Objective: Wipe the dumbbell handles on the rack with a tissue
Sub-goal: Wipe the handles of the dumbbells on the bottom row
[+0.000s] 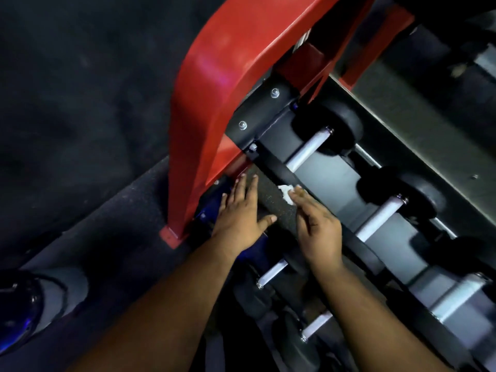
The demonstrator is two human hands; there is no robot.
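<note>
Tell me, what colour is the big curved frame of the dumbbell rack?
Red. The rack frame shows bright red in the head view, beside the dark floor.

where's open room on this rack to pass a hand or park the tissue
Bare shelf plate lies between the top handle and the next handle, enough for a hand to pass. The speckled pad between the left hand and the right hand, which holds the tissue, is also free. The lower tier is crowded with dumbbells.
</note>
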